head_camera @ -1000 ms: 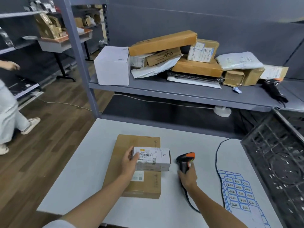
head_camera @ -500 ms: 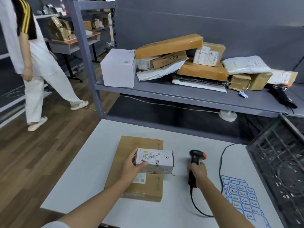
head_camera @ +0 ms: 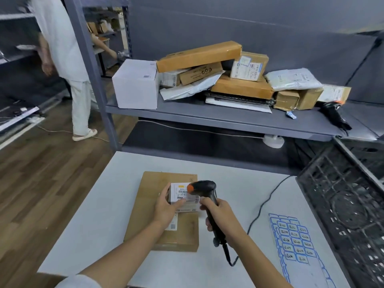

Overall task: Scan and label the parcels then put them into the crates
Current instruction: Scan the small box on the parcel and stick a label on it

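One head-worn camera looks forward and down, close over the white table (head_camera: 99, 235) at lower centre; the shelf (head_camera: 228, 119) crosses mid-frame.

— Where does the small parcel (head_camera: 182, 197) sit?
— On the flat box (head_camera: 166, 213), mid-table (head_camera: 99, 204), scanner (head_camera: 204, 190) just right of it.
— And to the right?
— Label sheet (head_camera: 295, 235), then the crate (head_camera: 340, 200). Behind, a shelf (head_camera: 228, 119) bears piled parcels (head_camera: 218, 73).

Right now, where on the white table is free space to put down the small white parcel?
Bare table lies left of the flat brown box, and between that box and the label sheet, though the scanner cable crosses there. The shelf is crowded with parcels.
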Motion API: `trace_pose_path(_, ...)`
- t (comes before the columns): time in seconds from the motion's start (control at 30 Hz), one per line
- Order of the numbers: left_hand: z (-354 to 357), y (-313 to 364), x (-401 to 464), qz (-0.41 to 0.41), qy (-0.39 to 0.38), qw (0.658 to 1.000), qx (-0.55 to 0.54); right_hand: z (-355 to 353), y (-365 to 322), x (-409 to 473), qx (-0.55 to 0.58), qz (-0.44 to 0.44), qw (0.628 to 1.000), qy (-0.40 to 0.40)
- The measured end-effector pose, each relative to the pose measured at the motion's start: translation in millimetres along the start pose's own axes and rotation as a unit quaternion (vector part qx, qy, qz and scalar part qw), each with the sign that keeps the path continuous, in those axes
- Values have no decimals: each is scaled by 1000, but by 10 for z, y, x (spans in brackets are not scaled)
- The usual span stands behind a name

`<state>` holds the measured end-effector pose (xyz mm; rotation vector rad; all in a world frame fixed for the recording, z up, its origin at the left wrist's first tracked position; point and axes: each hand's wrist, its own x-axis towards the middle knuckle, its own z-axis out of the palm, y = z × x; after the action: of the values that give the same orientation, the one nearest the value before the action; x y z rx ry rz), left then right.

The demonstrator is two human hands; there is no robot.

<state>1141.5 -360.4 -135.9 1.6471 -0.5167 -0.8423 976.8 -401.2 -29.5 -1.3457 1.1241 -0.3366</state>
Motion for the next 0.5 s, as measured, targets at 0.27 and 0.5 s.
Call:
trace_pose_path(0.27,-12,10,-21,-4,-2,1000,3,50,-8,52,3,8,1000,0)
trace_pose_path(0.5,-3,72,-86,-4,5,1000,-1,33,31,86,3,15,1000,-8)
